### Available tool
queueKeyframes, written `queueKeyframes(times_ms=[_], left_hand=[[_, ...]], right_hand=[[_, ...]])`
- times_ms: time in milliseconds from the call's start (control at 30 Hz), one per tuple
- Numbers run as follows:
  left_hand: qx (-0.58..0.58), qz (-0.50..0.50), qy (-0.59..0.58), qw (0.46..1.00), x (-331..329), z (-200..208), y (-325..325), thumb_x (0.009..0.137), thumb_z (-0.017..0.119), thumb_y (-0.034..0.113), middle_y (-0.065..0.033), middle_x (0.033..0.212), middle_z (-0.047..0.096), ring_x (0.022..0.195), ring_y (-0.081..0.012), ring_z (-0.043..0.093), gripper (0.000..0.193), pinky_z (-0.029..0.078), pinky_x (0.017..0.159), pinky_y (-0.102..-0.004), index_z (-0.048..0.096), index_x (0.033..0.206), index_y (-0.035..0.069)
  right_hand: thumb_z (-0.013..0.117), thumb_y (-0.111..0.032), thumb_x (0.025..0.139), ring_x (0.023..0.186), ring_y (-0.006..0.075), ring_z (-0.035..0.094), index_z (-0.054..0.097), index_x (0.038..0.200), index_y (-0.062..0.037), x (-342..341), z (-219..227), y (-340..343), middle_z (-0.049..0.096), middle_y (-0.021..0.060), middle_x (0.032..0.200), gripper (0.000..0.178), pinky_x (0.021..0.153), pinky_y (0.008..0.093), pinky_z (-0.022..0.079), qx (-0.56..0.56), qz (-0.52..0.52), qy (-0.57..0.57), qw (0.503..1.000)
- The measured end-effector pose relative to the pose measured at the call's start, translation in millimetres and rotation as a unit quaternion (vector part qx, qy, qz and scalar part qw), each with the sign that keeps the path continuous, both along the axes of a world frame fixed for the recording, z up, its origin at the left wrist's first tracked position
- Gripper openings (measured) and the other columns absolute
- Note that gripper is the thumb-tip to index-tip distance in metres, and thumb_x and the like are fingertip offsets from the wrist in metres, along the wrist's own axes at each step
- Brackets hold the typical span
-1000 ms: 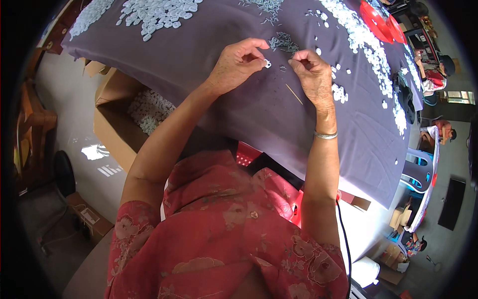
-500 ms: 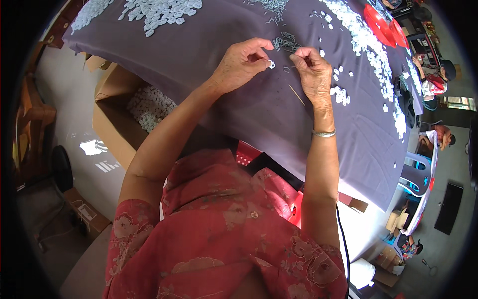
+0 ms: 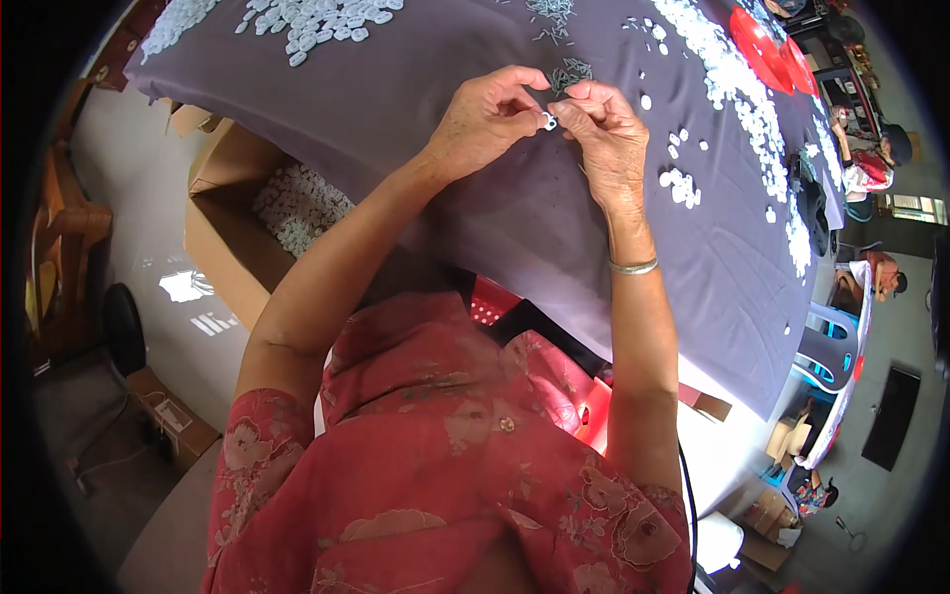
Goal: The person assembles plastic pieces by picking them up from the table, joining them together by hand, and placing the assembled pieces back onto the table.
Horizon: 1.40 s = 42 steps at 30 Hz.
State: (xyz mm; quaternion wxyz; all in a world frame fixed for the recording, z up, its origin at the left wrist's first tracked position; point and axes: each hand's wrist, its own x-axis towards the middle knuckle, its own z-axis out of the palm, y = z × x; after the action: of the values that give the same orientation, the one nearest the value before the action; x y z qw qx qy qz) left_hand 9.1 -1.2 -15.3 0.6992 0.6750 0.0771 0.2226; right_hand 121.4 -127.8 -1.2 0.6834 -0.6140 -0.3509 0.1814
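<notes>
My left hand [image 3: 479, 121] is raised over the cloth-covered table, thumb and forefinger closed on a small white plastic piece [image 3: 550, 122] with a hole in it. Right beside that piece, the fingertips of my right hand [image 3: 608, 139] are pinched together. Whatever they hold is too small or hidden to make out. Just beyond both hands lies a little heap of thin grey pins [image 3: 571, 74]. A small cluster of white pieces [image 3: 681, 186] rests to the right of my right hand.
Many white pieces [image 3: 322, 22] cover the far left of the purple-grey tablecloth [image 3: 475, 228]; another long spread [image 3: 737, 89] runs along the right. Red dishes [image 3: 760, 49] stand at far right. An open cardboard box [image 3: 230, 243] of white pieces sits below the table's left edge. Other people are at right.
My right hand has moved left, bringing its fingertips up to the white piece. A thin wooden stick on the cloth no longer shows. My left hand has shifted only slightly.
</notes>
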Motion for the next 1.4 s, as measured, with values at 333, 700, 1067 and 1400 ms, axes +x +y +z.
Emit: queueKeyframes(times_ms=[333, 700, 1067, 1400], left_hand=[[-0.01, 0.013, -0.012, 1.0, 1.3, 1.4, -2.3, 0.08, 0.066, 0.004, -0.0042, 0.079, 0.066, 0.071, -0.0062, 0.058, 0.039, 0.047, 0.065, -0.0213, 0.052, 0.116, -0.001], [0.018, 0.119, -0.025, 0.992, 8.9, -8.2, -18.6, 0.079, 0.066, 0.003, -0.0043, 0.076, 0.067, 0.067, -0.0082, 0.06, 0.038, 0.049, 0.064, -0.0231, 0.051, 0.113, 0.001], [0.035, 0.165, -0.013, 0.986, 11.2, -7.4, -23.2, 0.08, 0.066, 0.0, -0.0022, 0.077, 0.065, 0.069, -0.0043, 0.056, 0.041, 0.046, 0.063, -0.0195, 0.049, 0.117, 0.002], [0.005, 0.138, -0.006, 0.99, 10.4, -6.1, -23.2, 0.08, 0.067, 0.003, -0.0037, 0.078, 0.066, 0.07, -0.0074, 0.059, 0.042, 0.048, 0.065, -0.0226, 0.048, 0.117, 0.001]], right_hand=[[0.066, 0.0, 0.084, 0.075, 0.0081, 0.062, 0.063, 0.1, -0.0028, 2.9, -5.6, -0.8, 0.069, 0.0048, 0.085, 0.017, 0.063, 0.0217, 0.049, -0.004, 0.017, 0.0, 1.0], [0.067, 0.001, 0.083, 0.067, 0.0066, 0.057, 0.062, 0.096, -0.002, -1.9, -9.1, 1.8, 0.066, 0.0023, 0.078, 0.015, 0.061, 0.0212, 0.048, 0.013, -0.014, -0.002, 1.0], [0.069, 0.0, 0.082, 0.065, 0.0047, 0.054, 0.061, 0.091, -0.0028, -3.8, -18.1, 7.4, 0.063, -0.0007, 0.074, 0.013, 0.061, 0.0202, 0.047, 0.007, -0.052, -0.064, 0.997], [0.058, -0.015, 0.093, 0.068, 0.0093, 0.057, 0.061, 0.097, 0.0008, -5.1, -1.4, -0.2, 0.066, 0.0059, 0.083, 0.016, 0.063, 0.0246, 0.05, -0.039, -0.046, 0.016, 0.998]])
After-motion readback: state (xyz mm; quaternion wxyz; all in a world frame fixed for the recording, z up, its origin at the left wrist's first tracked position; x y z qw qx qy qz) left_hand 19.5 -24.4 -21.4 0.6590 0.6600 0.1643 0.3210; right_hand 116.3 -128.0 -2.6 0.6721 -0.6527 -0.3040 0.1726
